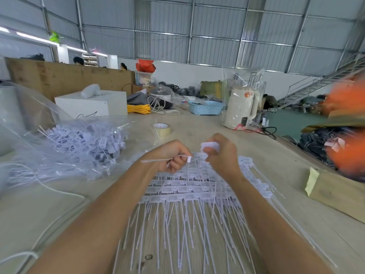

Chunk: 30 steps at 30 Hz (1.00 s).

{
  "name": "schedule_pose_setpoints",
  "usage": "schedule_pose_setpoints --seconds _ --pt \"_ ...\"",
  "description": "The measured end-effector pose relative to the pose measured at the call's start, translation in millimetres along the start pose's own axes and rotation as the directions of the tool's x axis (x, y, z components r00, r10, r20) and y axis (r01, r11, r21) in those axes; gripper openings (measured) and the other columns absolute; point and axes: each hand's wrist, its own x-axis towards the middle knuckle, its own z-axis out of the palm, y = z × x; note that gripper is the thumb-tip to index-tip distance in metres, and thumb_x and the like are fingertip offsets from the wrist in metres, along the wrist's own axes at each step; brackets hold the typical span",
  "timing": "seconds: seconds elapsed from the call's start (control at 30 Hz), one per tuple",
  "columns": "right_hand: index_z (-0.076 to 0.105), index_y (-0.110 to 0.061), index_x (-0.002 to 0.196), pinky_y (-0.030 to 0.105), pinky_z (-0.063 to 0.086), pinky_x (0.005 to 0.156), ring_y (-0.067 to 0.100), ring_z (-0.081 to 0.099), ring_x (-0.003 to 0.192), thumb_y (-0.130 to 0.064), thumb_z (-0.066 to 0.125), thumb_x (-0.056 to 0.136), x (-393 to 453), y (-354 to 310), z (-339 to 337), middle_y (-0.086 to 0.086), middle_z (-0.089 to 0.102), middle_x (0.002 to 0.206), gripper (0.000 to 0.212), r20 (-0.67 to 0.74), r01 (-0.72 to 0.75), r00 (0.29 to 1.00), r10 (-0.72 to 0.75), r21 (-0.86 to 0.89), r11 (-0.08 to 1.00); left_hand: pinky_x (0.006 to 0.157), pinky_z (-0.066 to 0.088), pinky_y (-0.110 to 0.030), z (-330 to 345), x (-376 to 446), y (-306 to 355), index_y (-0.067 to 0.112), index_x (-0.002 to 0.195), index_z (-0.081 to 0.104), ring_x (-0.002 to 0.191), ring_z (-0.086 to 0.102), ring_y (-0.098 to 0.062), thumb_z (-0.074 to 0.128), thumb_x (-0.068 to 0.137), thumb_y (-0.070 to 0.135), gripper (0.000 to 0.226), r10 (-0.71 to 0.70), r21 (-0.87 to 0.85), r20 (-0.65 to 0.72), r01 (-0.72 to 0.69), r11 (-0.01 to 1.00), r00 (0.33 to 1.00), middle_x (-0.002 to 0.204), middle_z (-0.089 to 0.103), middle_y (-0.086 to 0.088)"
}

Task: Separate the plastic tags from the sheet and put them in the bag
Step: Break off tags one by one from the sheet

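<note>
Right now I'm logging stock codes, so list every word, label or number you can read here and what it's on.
None reads clearly.
Tags on the sheet: printed lines, too blurred.
Loose tags in the bag: print too small.
Tape roll: marks unreadable.
Kettle: red sticker, illegible.
White box: black squiggle, no words.

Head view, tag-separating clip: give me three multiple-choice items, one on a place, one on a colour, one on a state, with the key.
1. Where does the clear bag of loose tags lie?
A. left of the hands
B. right of the hands
C. on the floor

2. What colour is the basket at the far side of the table?
A. red
B. light blue
C. black

3. What is the left hand doing?
A. lying flat
B. gripping a single tag
C. lifting the tape roll

Key: 1 A, the bag lies left of the tag sheets. 2 B, its plastic is pale blue. 3 B, fingers curl round a thin white strip.
</note>
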Motion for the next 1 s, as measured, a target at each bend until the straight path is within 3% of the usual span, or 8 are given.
schedule_pose_setpoints --seconds 0.07,0.17,0.3,0.47,0.53,0.67,0.8,1.0 --pt "0.059 0.0 0.091 0.013 0.046 0.044 0.008 0.06 0.055 0.002 0.06 0.086 8.6 8.5 -24.0 0.011 0.059 0.08 0.006 -0.118 -0.107 0.983 0.139 0.243 0.964 0.042 0.013 -0.019 -3.9 0.1 -2.9 0.02 0.047 0.038 0.034 0.018 -0.006 0.049 0.088 0.012 0.043 0.006 0.029 0.067 -0.008 1.0 0.998 0.041 0.025 0.007" --pt "0.058 0.003 0.091 0.013 0.052 0.055 0.011 0.06 0.068 0.005 0.057 0.088 16.6 9.0 -54.4 0.012 0.059 0.088 0.004 -0.097 -0.166 0.927 0.363 0.761 0.628 0.052 0.027 -0.025 3.8 6.6 -4.4 0.018 0.041 0.044 0.039 0.032 -0.011 0.059 0.087 0.02 0.048 0.146 0.362 -0.196 -0.067 0.93 0.97 0.042 0.036 0.004" --pt "0.057 0.005 0.095 0.013 0.053 0.058 0.016 0.059 0.074 0.005 0.056 0.089 17.0 8.7 -52.6 0.01 0.057 0.09 0.006 -0.083 -0.167 0.932 0.353 0.765 0.622 0.086 0.047 -0.038 12.2 16.8 -19.7 0.015 0.05 0.046 0.069 0.06 -0.017 0.059 0.089 0.028 0.043 0.283 0.647 -0.173 -0.108 0.755 0.943 0.054 0.049 0.0" --pt "0.057 0.003 0.085 0.013 0.053 0.055 0.014 0.062 0.062 0.007 0.056 0.087 8.3 8.4 -23.2 0.013 0.059 0.082 0.005 0.036 -0.261 0.936 0.351 0.74 0.62 0.102 0.027 -0.051 15.5 12.9 -23.1 0.028 0.092 0.065 0.112 0.05 -0.025 0.052 0.088 0.054 0.03 0.371 0.89 -0.283 0.097 0.446 0.885 0.112 0.057 -0.002" --pt "0.058 0.002 0.083 0.014 0.053 0.055 0.008 0.064 0.055 0.006 0.058 0.087 6.0 7.1 -12.5 0.013 0.061 0.08 0.006 0.066 -0.277 0.936 0.346 0.746 0.606 0.099 0.037 -0.043 19.9 7.8 -14.9 0.02 0.099 0.065 0.108 0.053 -0.024 0.053 0.091 0.046 0.03 0.434 0.82 -0.27 -0.031 0.571 0.86 0.111 0.058 -0.005" --pt "0.06 0.001 0.084 0.015 0.053 0.055 0.009 0.066 0.057 0.005 0.059 0.087 5.1 -1.7 -4.2 0.006 0.067 0.068 0.005 0.078 -0.269 0.938 0.338 0.779 0.567 0.09 0.049 -0.034 38.1 -12.0 7.9 0.005 0.108 0.061 0.087 0.064 -0.02 0.051 0.096 0.034 0.033 0.287 0.273 -0.063 -0.26 0.926 0.956 0.103 0.067 -0.014" --pt "0.059 -0.007 0.079 0.016 0.049 0.045 0.007 0.063 0.049 -0.002 0.062 0.088 4.1 -16.8 2.1 0.0 0.066 0.057 0.01 -0.003 -0.24 0.934 0.359 0.739 0.629 0.074 0.054 -0.027 55.5 -26.9 14.9 0.007 0.1 0.06 0.072 0.065 -0.015 0.053 0.096 0.018 0.013 0.268 0.347 0.087 -0.281 0.895 0.959 0.085 0.065 -0.006" --pt "0.06 0.003 0.092 0.022 0.045 0.047 0.014 0.056 0.051 -0.011 0.06 0.091 9.4 -51.0 37.7 0.013 0.058 0.072 0.014 0.031 -0.217 0.966 0.258 0.646 0.732 0.052 0.054 -0.02 21.9 -56.2 8.8 0.004 0.092 0.064 0.043 0.053 -0.004 0.054 0.095 0.01 0.013 0.434 0.348 -0.305 -0.325 0.879 0.848 0.068 0.061 -0.003"
